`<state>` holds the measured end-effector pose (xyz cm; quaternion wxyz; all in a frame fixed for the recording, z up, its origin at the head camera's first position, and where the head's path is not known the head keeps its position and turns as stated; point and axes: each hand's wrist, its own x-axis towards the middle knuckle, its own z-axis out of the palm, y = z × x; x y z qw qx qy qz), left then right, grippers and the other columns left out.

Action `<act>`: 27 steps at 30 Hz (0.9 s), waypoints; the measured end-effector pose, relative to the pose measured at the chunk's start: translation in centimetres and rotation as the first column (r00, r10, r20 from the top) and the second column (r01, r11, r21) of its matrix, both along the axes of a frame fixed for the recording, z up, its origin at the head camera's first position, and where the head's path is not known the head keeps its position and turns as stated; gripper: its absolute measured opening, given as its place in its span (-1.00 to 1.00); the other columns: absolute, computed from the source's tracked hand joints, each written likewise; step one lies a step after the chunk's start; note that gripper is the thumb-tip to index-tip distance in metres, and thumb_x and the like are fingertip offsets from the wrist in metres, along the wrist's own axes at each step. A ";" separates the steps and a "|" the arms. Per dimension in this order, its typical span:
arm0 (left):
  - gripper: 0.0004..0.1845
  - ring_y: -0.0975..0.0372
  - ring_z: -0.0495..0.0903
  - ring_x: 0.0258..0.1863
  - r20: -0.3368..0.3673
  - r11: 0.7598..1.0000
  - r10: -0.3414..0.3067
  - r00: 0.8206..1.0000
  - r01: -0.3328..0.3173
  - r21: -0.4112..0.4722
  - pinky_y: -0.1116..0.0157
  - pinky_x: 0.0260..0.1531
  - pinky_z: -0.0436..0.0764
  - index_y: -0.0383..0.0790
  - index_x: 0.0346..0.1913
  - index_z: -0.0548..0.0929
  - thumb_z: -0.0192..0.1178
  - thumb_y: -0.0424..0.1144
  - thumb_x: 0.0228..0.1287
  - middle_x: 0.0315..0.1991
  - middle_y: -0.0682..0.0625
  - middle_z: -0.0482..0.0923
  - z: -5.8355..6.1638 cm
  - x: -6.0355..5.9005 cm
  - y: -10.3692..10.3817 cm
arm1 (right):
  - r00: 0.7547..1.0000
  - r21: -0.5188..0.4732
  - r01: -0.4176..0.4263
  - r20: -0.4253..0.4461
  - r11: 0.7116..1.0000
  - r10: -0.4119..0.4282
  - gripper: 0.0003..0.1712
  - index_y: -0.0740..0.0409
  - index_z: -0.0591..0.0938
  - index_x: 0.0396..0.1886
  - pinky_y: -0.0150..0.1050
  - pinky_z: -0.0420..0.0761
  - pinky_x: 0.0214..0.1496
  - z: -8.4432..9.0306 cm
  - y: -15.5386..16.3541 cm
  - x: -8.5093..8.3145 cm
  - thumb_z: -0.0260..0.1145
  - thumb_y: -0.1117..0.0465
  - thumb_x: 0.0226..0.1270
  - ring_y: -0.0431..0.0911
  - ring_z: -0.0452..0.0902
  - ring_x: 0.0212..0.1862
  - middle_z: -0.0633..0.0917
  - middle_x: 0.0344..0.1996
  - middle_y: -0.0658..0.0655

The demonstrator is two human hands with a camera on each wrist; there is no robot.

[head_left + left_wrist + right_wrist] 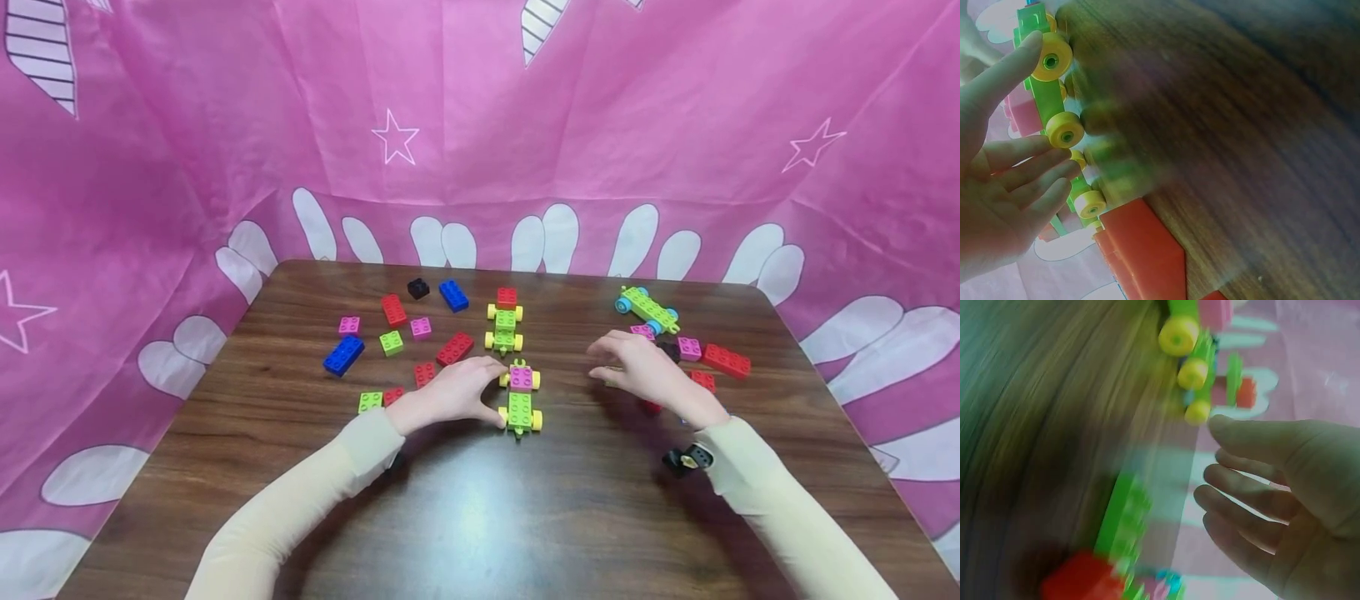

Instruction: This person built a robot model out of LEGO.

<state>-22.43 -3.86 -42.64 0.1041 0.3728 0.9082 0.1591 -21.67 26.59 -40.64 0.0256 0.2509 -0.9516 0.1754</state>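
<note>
Pink-topped car (520,407) runs near to far, forked end away.

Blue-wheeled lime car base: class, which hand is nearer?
Right. The right hand is just on the person's side of the car base; the left hand is farther left, beside a yellow-wheeled lime car.

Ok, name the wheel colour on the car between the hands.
Yellow wheels, clearest in the left wrist view.

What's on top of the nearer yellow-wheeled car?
On the nearer car, a pink brick sits toward the far end; green studs show nearer you. The surface directly under the brick is covered.
</note>
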 end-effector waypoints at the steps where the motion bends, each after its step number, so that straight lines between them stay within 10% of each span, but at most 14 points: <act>1: -0.09 0.08 0.49 0.33 0.002 1.000 0.000 1.000 0.000 -0.001 0.12 0.33 0.51 -0.31 0.34 0.48 0.50 0.16 -0.02 0.29 -0.13 0.54 0.0 0.0 0.0 | 1.000 0.023 0.013 0.011 1.000 -0.014 -0.67 0.24 0.71 -0.10 0.03 0.71 -0.01 -0.1 0.7 0.0 0.50 0.23 0.15 0.05 0.70 -0.08 0.76 -0.17 0.18; 27: -0.08 0.08 0.48 0.34 -0.020 0.999 0.013 1.000 -0.014 -0.030 0.12 0.33 0.51 -0.30 0.34 0.47 0.50 0.17 -0.02 0.30 -0.12 0.53 0.1 0.3 0.1 | 0.980 0.012 -0.193 -0.043 0.981 0.194 -0.69 0.17 0.73 -0.15 -0.07 0.72 0.00 -3.3 -0.3 -0.3 0.44 0.49 0.09 -0.05 0.69 -0.10 0.75 -0.23 0.06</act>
